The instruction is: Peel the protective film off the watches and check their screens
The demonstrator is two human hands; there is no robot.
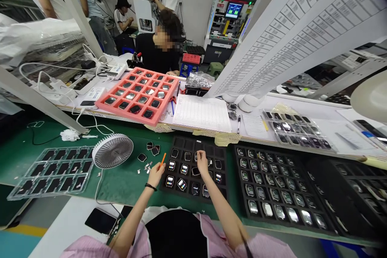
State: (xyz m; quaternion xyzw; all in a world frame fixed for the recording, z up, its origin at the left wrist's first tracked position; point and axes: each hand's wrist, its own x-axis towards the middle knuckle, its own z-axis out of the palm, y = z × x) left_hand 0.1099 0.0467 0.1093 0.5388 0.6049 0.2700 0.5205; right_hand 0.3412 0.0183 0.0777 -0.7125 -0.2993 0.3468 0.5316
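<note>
My left hand (156, 173) is closed round a thin orange stick (163, 159) that points up, at the left edge of a black foam tray (208, 143). In the tray lie several square smartwatches, some with lit screens, such as a lit smartwatch (184, 169). Over the tray's middle, the fingers of my right hand (202, 163) are pinched together at a watch slot. What they grip, if anything, is hidden. Left of the tray, a few loose watch pieces (155, 150) and small white bits (147, 166) lie on the green mat (121, 187).
A white fan (113, 151) and a clear tray of dark parts (50, 169) stand left. To the right is another black tray (238, 193) of watches. On the shelf sit a red tray (155, 119) and paper sheets (202, 113). A person in black (145, 48) sits opposite.
</note>
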